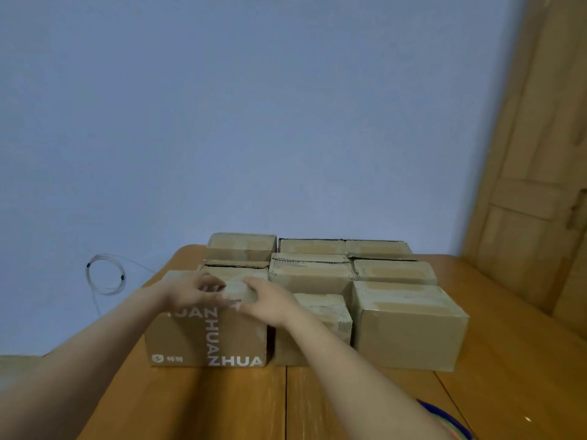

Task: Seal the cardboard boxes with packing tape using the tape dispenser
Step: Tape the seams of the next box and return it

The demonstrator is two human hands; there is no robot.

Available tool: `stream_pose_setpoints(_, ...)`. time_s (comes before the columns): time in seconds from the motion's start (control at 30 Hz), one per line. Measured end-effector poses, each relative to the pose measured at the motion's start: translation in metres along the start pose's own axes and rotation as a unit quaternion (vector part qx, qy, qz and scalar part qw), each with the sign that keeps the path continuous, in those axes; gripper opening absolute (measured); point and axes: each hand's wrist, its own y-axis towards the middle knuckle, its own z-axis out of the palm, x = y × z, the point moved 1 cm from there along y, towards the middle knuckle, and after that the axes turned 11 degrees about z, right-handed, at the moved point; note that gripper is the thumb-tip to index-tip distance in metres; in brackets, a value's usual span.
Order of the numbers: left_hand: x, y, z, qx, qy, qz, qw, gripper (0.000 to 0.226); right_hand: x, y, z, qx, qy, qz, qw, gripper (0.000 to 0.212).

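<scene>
A: On the wooden tabletop [365, 404], a cluster of cardboard boxes [317, 274] in rows. Nearest left, a printed box [206, 338], white lettering down its front and along the bottom edge.

B: And the hands?

A: Both over the top front edge of that printed box. Left hand [190, 289] with fingers curled, tips touching a clear roll of tape [239, 292]. Right hand [270, 301] wrapped over the roll from the other side, fingers bent round it.

B: Dispenser or bare roll?

A: Hard to tell; blurred, pale and translucent, mostly covered by the fingers. Resting on or just above the box top, between the two hands.

B: Loose strip of tape pulled out?

A: Cannot tell at this sharpness.

B: Neighbouring boxes?

A: Just right of the printed one, a smaller box [320, 325], partly behind the right forearm. Further right, a larger plain box [409, 325], a tape band visible on its lid. Behind, two more rows, some flaps showing corrugated edges.

B: Anything else?

A: Blue wall [254, 122] behind. Coiled clear cable [106, 276] hanging against it, left of the tabletop. Wooden door [540, 154] at the right. Blue curved object [444, 414] at the lower right edge, partly cut off.
</scene>
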Motion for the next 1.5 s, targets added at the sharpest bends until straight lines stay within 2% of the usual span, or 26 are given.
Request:
stream_pose_setpoints(0.07, -0.011, 0.006, -0.011, 0.011, 0.016, -0.016, 1.000, 0.084, -0.010, -0.002, -0.021, -0.010, -0.009, -0.008, 1.000, 0.060)
stream_pose_setpoints(0.13, -0.025, 0.015, -0.018, -0.006, 0.044, -0.022, 0.999, 0.066, -0.027, -0.006, -0.044, -0.035, -0.037, -0.013, 0.999, 0.054)
stream_pose_setpoints(0.43, -0.123, 0.086, -0.026, -0.023, 0.162, 0.083, 0.983, 0.053, -0.133, -0.018, -0.139, -0.131, -0.102, 0.072, 0.984, 0.037)
stream_pose_setpoints(0.57, -0.161, 0.127, -0.018, -0.032, 0.177, 0.130, 0.975, 0.054, -0.178, -0.023, -0.176, -0.142, -0.161, 0.121, 0.969, 0.039)
stream_pose_setpoints(0.77, -0.214, 0.183, -0.007, -0.053, 0.173, 0.179, 0.967, 0.051, -0.233, -0.013, -0.201, -0.143, -0.181, 0.179, 0.956, 0.041)
stream_pose_setpoints(0.97, -0.243, 0.241, 0.017, -0.032, 0.153, 0.180, 0.971, 0.050, -0.268, 0.011, -0.202, -0.083, -0.231, 0.184, 0.952, 0.056)
stream_pose_setpoints(1.03, -0.249, 0.258, 0.027, -0.018, 0.150, 0.171, 0.974, 0.053, -0.275, 0.020, -0.198, -0.056, -0.234, 0.187, 0.952, 0.063)
stream_pose_setpoints(1.17, -0.254, 0.284, 0.044, 0.003, 0.148, 0.160, 0.976, 0.065, -0.286, 0.043, -0.186, -0.003, -0.209, 0.178, 0.962, 0.064)
stream_pose_setpoints(1.3, -0.246, 0.306, 0.057, 0.044, 0.083, 0.148, 0.985, 0.066, -0.298, 0.055, -0.177, 0.059, -0.186, 0.188, 0.963, 0.085)
stream_pose_setpoints(1.5, -0.242, 0.316, 0.058, 0.073, 0.032, 0.161, 0.984, 0.075, -0.306, 0.058, -0.180, 0.110, -0.152, 0.192, 0.963, 0.075)
